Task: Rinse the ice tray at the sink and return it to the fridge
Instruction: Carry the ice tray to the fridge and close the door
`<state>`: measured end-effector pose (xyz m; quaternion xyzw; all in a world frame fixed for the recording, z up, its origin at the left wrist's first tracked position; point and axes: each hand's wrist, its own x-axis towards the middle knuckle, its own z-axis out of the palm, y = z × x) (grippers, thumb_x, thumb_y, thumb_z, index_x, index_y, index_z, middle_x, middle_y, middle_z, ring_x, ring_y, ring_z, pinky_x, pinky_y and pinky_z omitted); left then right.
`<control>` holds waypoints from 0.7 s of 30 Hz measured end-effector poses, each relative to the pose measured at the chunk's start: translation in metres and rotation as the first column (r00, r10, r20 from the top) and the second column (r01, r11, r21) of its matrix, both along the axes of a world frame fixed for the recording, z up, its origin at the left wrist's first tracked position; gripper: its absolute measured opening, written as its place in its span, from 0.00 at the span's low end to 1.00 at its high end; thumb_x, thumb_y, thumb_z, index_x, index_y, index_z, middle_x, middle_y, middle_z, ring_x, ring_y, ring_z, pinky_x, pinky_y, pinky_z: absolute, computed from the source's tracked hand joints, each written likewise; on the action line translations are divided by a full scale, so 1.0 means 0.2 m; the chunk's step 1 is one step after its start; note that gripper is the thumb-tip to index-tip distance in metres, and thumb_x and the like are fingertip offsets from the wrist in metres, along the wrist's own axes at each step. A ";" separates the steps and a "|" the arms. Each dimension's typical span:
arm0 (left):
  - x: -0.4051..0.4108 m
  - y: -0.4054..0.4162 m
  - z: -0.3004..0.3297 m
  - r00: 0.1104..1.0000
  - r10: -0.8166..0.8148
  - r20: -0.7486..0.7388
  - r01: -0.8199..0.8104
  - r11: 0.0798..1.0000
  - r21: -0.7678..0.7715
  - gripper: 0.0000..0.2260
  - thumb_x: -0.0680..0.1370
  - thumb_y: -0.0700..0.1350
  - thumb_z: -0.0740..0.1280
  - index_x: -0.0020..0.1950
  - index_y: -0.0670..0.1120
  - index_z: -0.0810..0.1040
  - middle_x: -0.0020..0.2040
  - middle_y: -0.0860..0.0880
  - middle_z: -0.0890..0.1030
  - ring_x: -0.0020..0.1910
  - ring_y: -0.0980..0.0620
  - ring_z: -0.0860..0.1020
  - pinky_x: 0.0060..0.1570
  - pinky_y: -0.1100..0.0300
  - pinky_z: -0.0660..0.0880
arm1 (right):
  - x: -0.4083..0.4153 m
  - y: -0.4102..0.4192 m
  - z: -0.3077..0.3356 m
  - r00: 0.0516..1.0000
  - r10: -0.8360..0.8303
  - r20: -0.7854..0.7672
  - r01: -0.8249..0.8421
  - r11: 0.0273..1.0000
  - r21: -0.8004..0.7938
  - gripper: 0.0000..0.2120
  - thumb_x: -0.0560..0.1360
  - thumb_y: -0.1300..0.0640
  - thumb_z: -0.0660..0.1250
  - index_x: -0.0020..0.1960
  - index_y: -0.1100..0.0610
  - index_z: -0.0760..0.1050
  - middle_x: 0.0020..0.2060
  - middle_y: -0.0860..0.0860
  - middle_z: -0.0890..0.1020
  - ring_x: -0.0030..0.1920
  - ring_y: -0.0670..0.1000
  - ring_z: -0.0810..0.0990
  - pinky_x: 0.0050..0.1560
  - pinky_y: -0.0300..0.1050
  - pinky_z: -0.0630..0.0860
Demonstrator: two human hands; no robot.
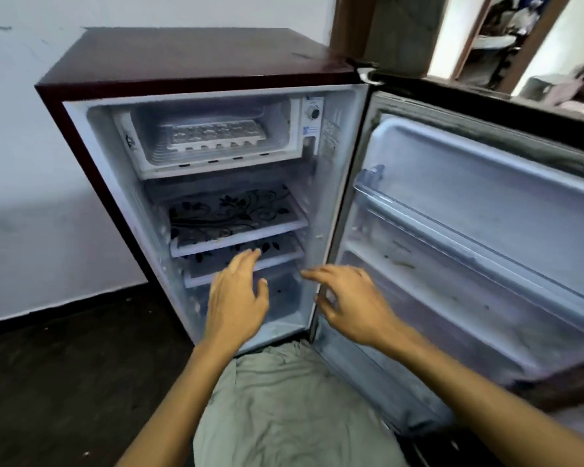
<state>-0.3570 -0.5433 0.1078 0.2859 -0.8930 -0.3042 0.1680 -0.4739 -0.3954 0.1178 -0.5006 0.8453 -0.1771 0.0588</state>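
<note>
Fridge [196,67] stands open, door [479,230] swung right, patterned shelves [236,227] bare. Ice tray [216,136] sits in the top freezer compartment [284,153], long edge facing out. I'd judge it light, stiff plastic, likely slick with frost; best taken by the front rim, kept level. White, two rows of cells. Left hand [236,299] and right hand [354,303] hover low, fingers spread, holding nothing.

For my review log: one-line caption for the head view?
Both open hands, left and right, hover before the open fridge; ice tray in freezer.
</note>
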 end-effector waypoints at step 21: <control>0.01 1.43 0.11 0.971 -0.234 -0.054 0.240 0.956 0.169 0.22 0.79 0.40 0.61 0.73 0.44 0.64 0.72 0.47 0.67 0.71 0.48 0.66 0.66 0.57 0.63 | -0.14 1.69 0.52 0.749 -0.653 -0.116 0.502 0.673 -0.544 0.15 0.73 0.66 0.63 0.58 0.58 0.77 0.55 0.57 0.77 0.59 0.57 0.74 0.62 0.43 0.68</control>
